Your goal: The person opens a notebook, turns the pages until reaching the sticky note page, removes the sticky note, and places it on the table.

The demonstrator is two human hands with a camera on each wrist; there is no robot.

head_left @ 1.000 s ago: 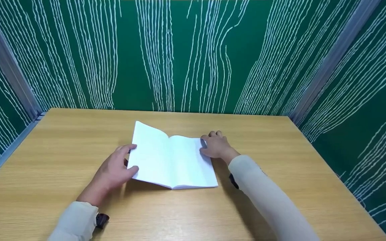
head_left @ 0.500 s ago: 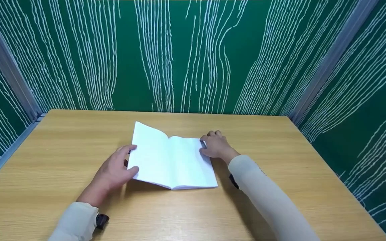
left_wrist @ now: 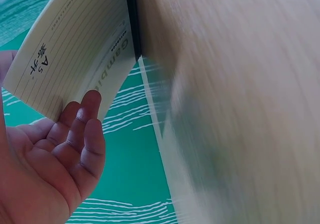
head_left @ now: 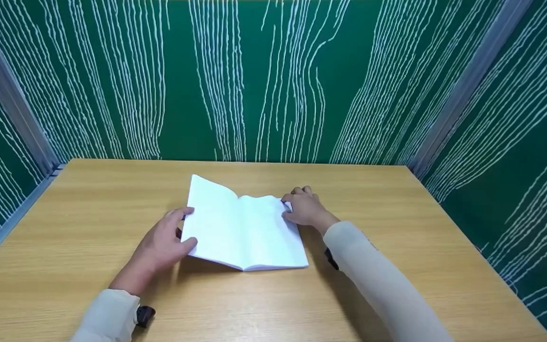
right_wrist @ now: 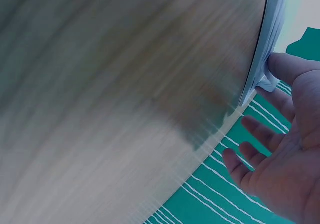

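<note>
An open notebook [head_left: 214, 223] with blank-looking white pages lies near the middle of the table, its left half tilted up. My left hand [head_left: 159, 244] grips that half by its outer edge, thumb on the page and fingers behind. The left wrist view shows the lined cover [left_wrist: 75, 58] with printed lettering, backed by the fingers of the left hand [left_wrist: 65, 159]. At the upper right corner, my right hand [head_left: 306, 207] pinches page edges between thumb and forefinger. In the right wrist view those pages [right_wrist: 267, 81] curl beside the thumb, the other fingers spread apart.
The wooden table [head_left: 88, 199] reaches back to a green wall [head_left: 183, 80] with white wavy lines. Grey metal posts [head_left: 10, 85] stand at both back corners. A dark device [head_left: 145, 316] sits at the left wrist.
The right page's upper edge has bowed up into a hump near my right hand, which has shifted very slightly left. My left hand keeps its grip. The head view has tipped a little upward.
</note>
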